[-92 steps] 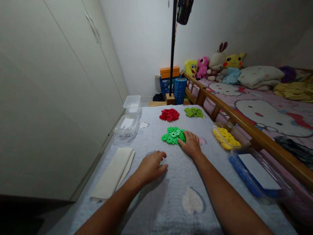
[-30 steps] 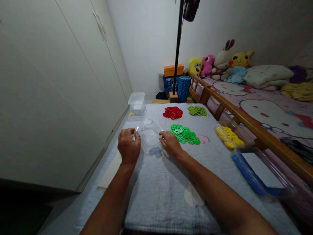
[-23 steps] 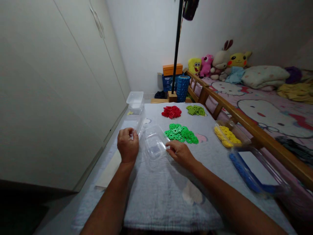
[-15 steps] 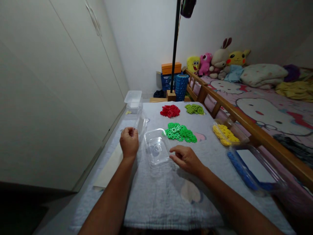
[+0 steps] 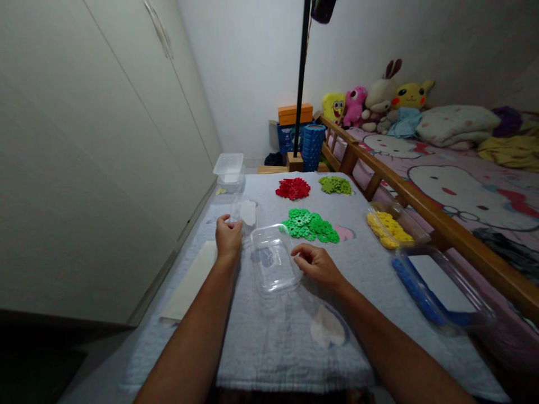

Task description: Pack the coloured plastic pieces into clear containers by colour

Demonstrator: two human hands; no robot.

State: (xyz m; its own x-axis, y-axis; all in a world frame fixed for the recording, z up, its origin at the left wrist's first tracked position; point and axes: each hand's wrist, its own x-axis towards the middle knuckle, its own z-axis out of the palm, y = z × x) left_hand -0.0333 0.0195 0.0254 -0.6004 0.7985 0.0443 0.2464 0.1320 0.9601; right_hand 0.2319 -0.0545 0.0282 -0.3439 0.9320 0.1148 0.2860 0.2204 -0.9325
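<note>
My left hand [image 5: 228,238] is closed in a pinch at the near edge of a clear plastic lid [image 5: 247,213], which lies almost flat over the cloth. A clear plastic container [image 5: 275,268] with nothing inside rests in front of me. My right hand [image 5: 318,264] has thumb and forefinger pinched at the container's right rim. Just beyond the container is a heap of green snowflake-shaped plastic pieces [image 5: 309,225]. Farther back lie a red heap [image 5: 293,189] and a lime-green heap [image 5: 336,186] of similar pieces.
To the right stand a tub of yellow pieces [image 5: 389,230] and a container of blue pieces [image 5: 421,294], along the wooden bed rail [image 5: 391,188]. Stacked clear containers [image 5: 229,168] are at the back left. A pale flat sheet [image 5: 191,286] lies under my left forearm.
The lid at my left hand has gone from tilted up to nearly flat. The clear container has shifted slightly toward me and right, with my right hand staying at its rim.
</note>
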